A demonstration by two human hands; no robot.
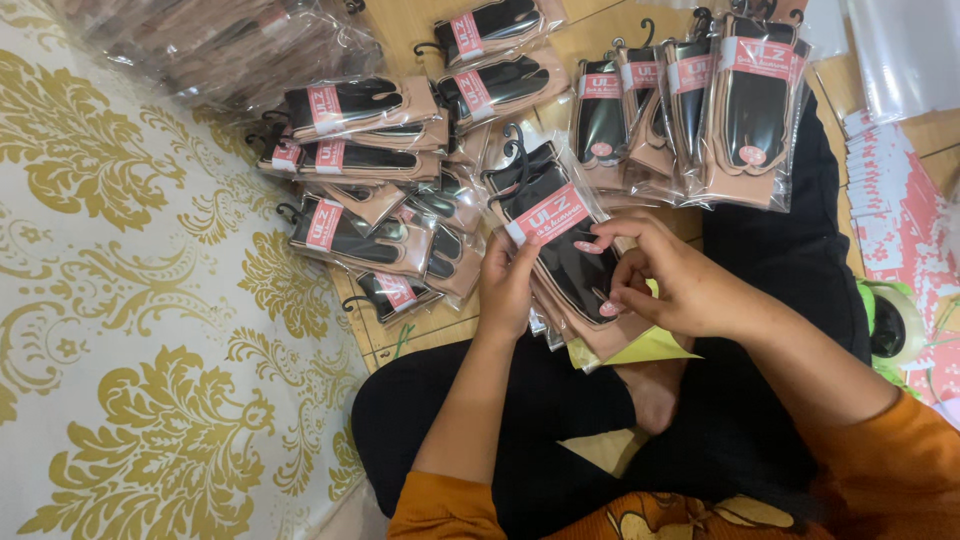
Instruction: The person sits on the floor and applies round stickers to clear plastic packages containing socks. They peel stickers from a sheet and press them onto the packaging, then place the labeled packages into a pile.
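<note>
Wooden flooring [405, 335] is seen from the head camera through the middle of the frame, with a white cloth patterned in gold [150, 300] spread over the whole left side. At centre frame a clear packet holding black and beige socks [560, 250], with a pink label band and a black hook at its top, is held over the lap of a person seated cross-legged in black trousers. The left hand [507, 285] is closed on the packet's left edge, fingers curled around it. The right hand [668, 280] is held narrow, its fingertips [618, 298] pinched against the lower right part of the packet near a small pink sticker.

More packets appear to be stacked beneath the held one, above a yellow sheet [655, 348]; the stack could slide off the lap if the grip on the left edge is loosened, since the film looks slick. The sticker could be set crooked or creased by uneven pressure. The loose heap of packets [370, 190] at upper centre-left could be knocked by an elbow, and the hanging row [700, 110] at upper right could topple.

How many packets lie under the held one cannot be counted. What the right fingertips actually pinch is covered by the fingers. A bag of stock [230, 40] at upper left is blurred by plastic glare. Pink-and-white sheets [900, 220] and a green tape dispenser [890, 330] are cut off at the right edge.
</note>
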